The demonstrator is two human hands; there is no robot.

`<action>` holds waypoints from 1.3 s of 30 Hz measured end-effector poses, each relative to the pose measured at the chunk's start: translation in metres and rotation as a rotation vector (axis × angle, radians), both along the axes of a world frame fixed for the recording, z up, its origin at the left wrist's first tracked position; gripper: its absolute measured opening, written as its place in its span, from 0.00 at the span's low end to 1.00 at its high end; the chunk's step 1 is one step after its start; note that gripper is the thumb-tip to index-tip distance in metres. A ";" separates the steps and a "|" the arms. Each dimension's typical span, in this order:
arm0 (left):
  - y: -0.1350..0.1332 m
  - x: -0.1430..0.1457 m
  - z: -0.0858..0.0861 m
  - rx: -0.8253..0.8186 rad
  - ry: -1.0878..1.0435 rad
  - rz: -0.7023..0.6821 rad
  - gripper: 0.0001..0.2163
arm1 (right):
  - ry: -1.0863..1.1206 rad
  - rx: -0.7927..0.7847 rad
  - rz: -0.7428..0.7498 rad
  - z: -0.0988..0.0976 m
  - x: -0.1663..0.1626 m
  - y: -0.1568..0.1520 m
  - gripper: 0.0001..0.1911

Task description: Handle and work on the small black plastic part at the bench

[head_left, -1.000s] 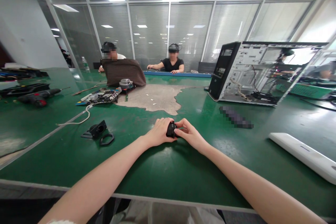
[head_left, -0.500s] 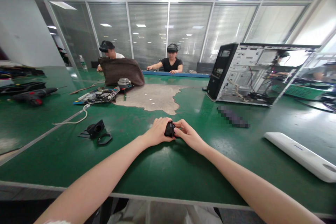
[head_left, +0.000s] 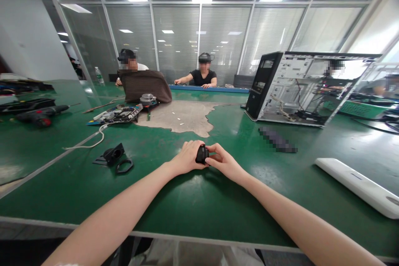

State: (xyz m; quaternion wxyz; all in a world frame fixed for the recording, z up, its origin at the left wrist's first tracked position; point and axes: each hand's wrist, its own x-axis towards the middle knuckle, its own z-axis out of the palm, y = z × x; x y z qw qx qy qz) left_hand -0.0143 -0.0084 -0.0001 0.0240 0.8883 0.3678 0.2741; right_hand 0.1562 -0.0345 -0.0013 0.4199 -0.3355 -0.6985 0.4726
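A small, rounded black plastic part (head_left: 202,155) is held between my two hands just above the green table (head_left: 199,212). My left hand (head_left: 188,156) is closed round its left side, the back of the hand toward me. On the other side, the thumb and fingers of my right hand (head_left: 222,160) grip the part's right edge. My hands hide much of it, and its exact kind cannot be made out. To the left lie a black ring (head_left: 124,166) and a black bracket with a round opening (head_left: 112,154).
An opened computer case (head_left: 299,89) stands at the back right, near a white oblong device (head_left: 355,183). Circuit boards (head_left: 116,114), a white cable (head_left: 93,143) and a power drill (head_left: 42,114) lie on the left. Two people sit across the table.
My right thumb and fingers have shifted slightly on the black part, and more of its right side shows. My left hand stays in place.
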 end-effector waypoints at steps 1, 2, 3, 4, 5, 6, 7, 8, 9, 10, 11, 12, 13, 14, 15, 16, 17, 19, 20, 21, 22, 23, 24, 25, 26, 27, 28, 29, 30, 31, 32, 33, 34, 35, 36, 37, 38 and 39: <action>0.000 0.000 0.000 -0.002 -0.006 0.001 0.26 | -0.009 0.011 -0.025 0.000 0.000 0.001 0.13; 0.000 0.000 0.000 -0.005 -0.011 0.000 0.26 | -0.014 0.019 -0.049 0.000 -0.001 0.002 0.11; 0.000 0.000 0.000 -0.010 -0.014 -0.001 0.26 | -0.013 0.020 -0.068 0.000 -0.001 0.003 0.11; 0.000 0.000 0.000 -0.015 -0.015 -0.001 0.26 | -0.008 0.016 -0.078 -0.001 -0.002 0.005 0.11; 0.000 0.000 0.001 -0.021 -0.013 -0.001 0.27 | 0.001 0.007 -0.083 -0.001 -0.002 0.006 0.11; 0.000 0.000 0.001 -0.027 -0.010 0.001 0.27 | 0.008 -0.006 -0.087 -0.001 -0.002 0.007 0.12; 0.000 0.000 0.001 -0.033 -0.008 0.003 0.27 | 0.011 -0.017 -0.093 -0.002 -0.003 0.008 0.13; 0.000 0.000 0.002 -0.036 -0.007 0.004 0.27 | 0.008 -0.022 -0.099 -0.002 -0.003 0.008 0.14; -0.001 0.000 0.002 -0.039 -0.006 0.005 0.27 | 0.001 -0.023 -0.103 -0.002 -0.003 0.008 0.14; -0.001 0.000 0.002 -0.039 -0.005 0.005 0.27 | -0.009 -0.024 -0.101 -0.001 -0.003 0.007 0.15; -0.001 0.000 0.002 -0.039 -0.004 0.006 0.27 | -0.017 -0.025 -0.092 0.000 -0.003 0.006 0.14; -0.001 0.000 0.002 -0.037 -0.004 0.007 0.27 | -0.020 -0.025 -0.077 0.001 -0.002 0.004 0.14; -0.001 0.000 0.002 -0.035 -0.004 0.008 0.27 | -0.019 -0.025 -0.061 0.002 -0.002 0.003 0.14; -0.001 0.000 0.001 -0.032 -0.004 0.011 0.26 | -0.014 -0.026 -0.048 0.002 -0.002 0.001 0.14; 0.000 0.000 0.000 -0.027 -0.004 0.013 0.26 | -0.006 -0.025 -0.038 0.003 -0.002 0.000 0.14; 0.000 0.000 0.000 -0.021 -0.004 0.014 0.26 | 0.003 -0.023 -0.033 0.003 -0.003 -0.001 0.14; 0.000 0.000 0.000 -0.015 -0.004 0.014 0.27 | 0.012 -0.019 -0.033 0.002 -0.003 -0.001 0.14; 0.000 0.000 0.000 -0.006 -0.005 0.008 0.28 | 0.027 -0.012 -0.049 0.001 -0.004 0.000 0.11; 0.000 -0.001 0.000 -0.007 -0.007 0.004 0.28 | 0.034 -0.009 -0.059 0.001 -0.004 0.001 0.10; -0.001 -0.001 0.001 -0.010 -0.008 0.001 0.28 | 0.038 -0.008 -0.071 0.000 -0.004 0.003 0.10; -0.001 -0.001 0.001 -0.016 -0.008 -0.001 0.28 | 0.037 -0.010 -0.081 -0.001 -0.004 0.004 0.10; -0.001 -0.001 0.002 -0.022 -0.008 -0.002 0.28 | 0.032 -0.016 -0.092 -0.001 -0.005 0.006 0.11; -0.001 -0.002 0.002 -0.027 -0.006 -0.002 0.28 | 0.023 -0.022 -0.103 -0.002 -0.004 0.007 0.12; -0.001 -0.002 0.002 -0.030 -0.004 -0.002 0.28 | 0.010 -0.027 -0.114 -0.002 -0.004 0.008 0.13; -0.001 -0.002 0.002 -0.031 -0.002 -0.003 0.28 | -0.004 -0.029 -0.121 -0.002 -0.004 0.008 0.13; -0.001 -0.002 0.002 -0.031 -0.002 -0.003 0.28 | -0.016 -0.027 -0.121 -0.002 -0.004 0.008 0.14; -0.001 -0.002 0.002 -0.031 -0.002 -0.003 0.28 | -0.022 -0.026 -0.110 -0.002 -0.003 0.007 0.14; -0.001 -0.001 0.002 -0.032 -0.003 -0.001 0.28 | -0.021 -0.026 -0.091 -0.002 -0.003 0.006 0.14; -0.001 -0.001 0.002 -0.035 -0.004 0.003 0.27 | -0.016 -0.029 -0.069 -0.001 -0.003 0.005 0.14; -0.001 -0.001 0.002 -0.039 -0.004 0.007 0.27 | -0.007 -0.030 -0.048 0.000 -0.003 0.003 0.14; -0.001 0.000 0.001 -0.042 -0.004 0.010 0.26 | 0.004 -0.030 -0.032 0.001 -0.003 0.001 0.15; -0.001 0.000 0.002 -0.044 -0.005 0.012 0.26 | 0.012 -0.027 -0.024 0.002 -0.003 -0.001 0.15; -0.001 0.000 0.002 -0.045 -0.006 0.012 0.26 | 0.016 -0.022 -0.025 0.003 -0.003 -0.002 0.15; -0.001 0.000 0.002 -0.046 -0.007 0.011 0.26 | 0.019 -0.014 -0.032 0.004 -0.003 -0.003 0.14; -0.001 0.000 0.002 -0.046 -0.009 0.009 0.26 | 0.020 -0.007 -0.043 0.004 -0.004 -0.003 0.13; -0.001 0.000 0.002 -0.046 -0.010 0.007 0.27 | 0.019 -0.002 -0.054 0.004 -0.004 -0.002 0.12; -0.001 0.000 0.002 -0.046 -0.011 0.005 0.27 | 0.017 0.002 -0.066 0.004 -0.005 -0.001 0.11; -0.001 0.000 0.002 -0.045 -0.010 0.003 0.27 | 0.014 0.007 -0.078 0.003 -0.005 0.000 0.11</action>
